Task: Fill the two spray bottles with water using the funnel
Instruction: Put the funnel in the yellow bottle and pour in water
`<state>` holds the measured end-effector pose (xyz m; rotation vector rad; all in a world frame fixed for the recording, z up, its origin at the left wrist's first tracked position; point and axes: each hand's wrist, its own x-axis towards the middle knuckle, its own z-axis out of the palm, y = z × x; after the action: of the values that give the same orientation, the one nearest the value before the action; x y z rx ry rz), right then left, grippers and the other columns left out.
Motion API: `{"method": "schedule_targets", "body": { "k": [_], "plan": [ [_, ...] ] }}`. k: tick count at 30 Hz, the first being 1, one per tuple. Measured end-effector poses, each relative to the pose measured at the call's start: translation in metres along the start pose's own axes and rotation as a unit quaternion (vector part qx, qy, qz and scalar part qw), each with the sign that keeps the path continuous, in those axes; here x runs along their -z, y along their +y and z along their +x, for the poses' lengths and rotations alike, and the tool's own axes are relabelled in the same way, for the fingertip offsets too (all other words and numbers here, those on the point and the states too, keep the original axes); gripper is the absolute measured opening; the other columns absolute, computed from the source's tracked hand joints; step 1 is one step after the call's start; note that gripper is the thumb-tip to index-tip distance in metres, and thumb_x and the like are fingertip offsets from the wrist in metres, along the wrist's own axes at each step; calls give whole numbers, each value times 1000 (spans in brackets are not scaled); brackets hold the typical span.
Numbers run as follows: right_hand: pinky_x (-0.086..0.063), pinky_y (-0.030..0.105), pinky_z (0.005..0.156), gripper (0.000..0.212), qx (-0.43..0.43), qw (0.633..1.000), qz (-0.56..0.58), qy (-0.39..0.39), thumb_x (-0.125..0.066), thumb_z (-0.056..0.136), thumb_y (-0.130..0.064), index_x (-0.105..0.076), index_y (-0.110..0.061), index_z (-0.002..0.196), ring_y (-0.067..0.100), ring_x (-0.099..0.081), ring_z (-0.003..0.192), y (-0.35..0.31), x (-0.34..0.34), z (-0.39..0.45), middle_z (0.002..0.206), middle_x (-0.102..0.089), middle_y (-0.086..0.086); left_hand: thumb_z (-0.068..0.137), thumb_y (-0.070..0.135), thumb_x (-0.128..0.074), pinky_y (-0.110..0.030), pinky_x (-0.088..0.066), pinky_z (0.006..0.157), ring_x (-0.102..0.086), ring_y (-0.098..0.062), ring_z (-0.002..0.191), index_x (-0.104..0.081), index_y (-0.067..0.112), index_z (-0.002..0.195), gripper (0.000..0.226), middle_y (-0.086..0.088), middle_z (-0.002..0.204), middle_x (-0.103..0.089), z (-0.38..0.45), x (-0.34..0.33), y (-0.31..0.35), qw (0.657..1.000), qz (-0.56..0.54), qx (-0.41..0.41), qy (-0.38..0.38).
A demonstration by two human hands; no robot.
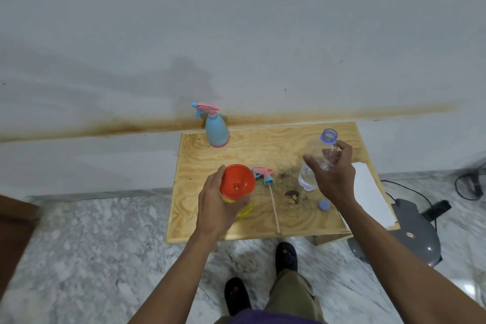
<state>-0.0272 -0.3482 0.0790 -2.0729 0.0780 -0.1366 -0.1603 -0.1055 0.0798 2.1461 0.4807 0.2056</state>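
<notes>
Funnel (237,183) in front-left bottle (243,208), loose sprayer head (263,175) just right, capped spray bottle (217,129) behind

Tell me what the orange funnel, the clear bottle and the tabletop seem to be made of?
The funnel looks like smooth, glossy plastic: even orange colour with a soft shine. The bottle seems thin clear plastic, since the fingers show through it. The tabletop looks like unpainted plywood, with swirling grain and a pale matt face.

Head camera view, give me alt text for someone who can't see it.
Seen from above, a person's left hand steadies a yellow spray bottle with an orange funnel in its neck, while the right hand holds an uncapped clear water bottle upright. On the wooden table lie a detached spray head, a bottle cap and a blue spray bottle.
</notes>
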Motion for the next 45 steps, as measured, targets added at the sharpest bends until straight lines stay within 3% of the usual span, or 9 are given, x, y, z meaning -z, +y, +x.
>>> {"method": "schedule_targets", "body": {
  "k": [14, 20, 23, 26, 31, 33, 37, 42, 45],
  "plan": [
    [-43, 31, 85, 79, -64, 998, 3, 3, -87, 74, -38, -38, -12, 131, 32, -63, 112, 29, -13, -9, 120, -65, 16, 71, 47, -87, -12, -34, 90, -46, -2, 119, -34, 22, 153, 101, 10, 137, -49, -2, 3, 4, 1000, -17, 18, -16],
    [-43, 31, 87, 82, -73, 997, -8, -21, -88, 74, -34, -37, -13, 134, 32, -61, 116, 26, -9, -12, 126, -63, 16, 70, 45, -88, -21, -37, 95, -47, -6, 122, -34, 20, 153, 102, 5, 139, -51, 0, 3, 4, 1000, -3, 21, -17],
    [-43, 34, 95, 84, -86, 996, -4, -38, -88, 74, -32, -36, -14, 138, 32, -56, 126, 25, -4, -15, 134, -59, 16, 70, 42, -88, -21, -36, 95, -44, -3, 118, -35, 19, 153, 101, 4, 139, -51, 1, 5, 4, 1000, -3, 16, -18],
    [-40, 31, 93, 87, -82, 995, -19, -54, -88, 75, -30, -34, -16, 143, 31, -54, 128, 25, 1, -20, 137, -58, 14, 71, 40, -88, -21, -35, 93, -43, -2, 115, -36, 17, 153, 100, 3, 138, -52, 2, 6, 3, 1000, -2, 9, -16],
    [-37, 29, 88, 85, -76, 994, -39, -64, -84, 80, -25, -33, -16, 147, 29, -57, 120, 30, 4, -23, 130, -60, 12, 65, 44, -90, -36, -50, 98, -53, -13, 119, -40, 13, 150, 103, -5, 138, -57, -1, 7, 0, 1000, 1, -7, 4],
    [-38, 29, 87, 85, -74, 994, -47, -68, -84, 80, -26, -33, -16, 148, 29, -58, 118, 31, 5, -23, 129, -61, 12, 63, 43, -92, -44, -52, 99, -55, -16, 121, -41, 17, 148, 103, -1, 135, -59, -3, 8, 0, 1000, -21, 12, 11],
    [-38, 29, 85, 84, -77, 993, -52, -73, -84, 80, -28, -34, -17, 147, 28, -60, 113, 32, 5, -20, 125, -63, 12, 60, 41, -94, -45, -53, 97, -57, -11, 112, -46, 25, 141, 95, 15, 118, -59, -3, 10, 5, 996, -73, 43, 23],
    [-38, 29, 83, 80, -55, 994, -62, -76, -86, 78, -27, -39, -15, 141, 28, -61, 111, 35, 8, -19, 122, -65, 10, 60, 42, -94, -41, -53, 101, -57, -16, 120, -49, 25, 141, 94, 7, 132, -56, -1, 10, 24, 991, -100, 62, 64],
    [-39, 30, 84, 79, -41, 994, -61, -84, -86, 77, -29, -39, -17, 140, 23, -60, 106, 38, 11, -18, 118, -64, 6, 65, 40, -90, -17, -48, 89, -54, -12, 118, -46, 23, 144, 93, 9, 133, -49, 5, 7, 49, 989, -115, 51, 79]
  ]
}}
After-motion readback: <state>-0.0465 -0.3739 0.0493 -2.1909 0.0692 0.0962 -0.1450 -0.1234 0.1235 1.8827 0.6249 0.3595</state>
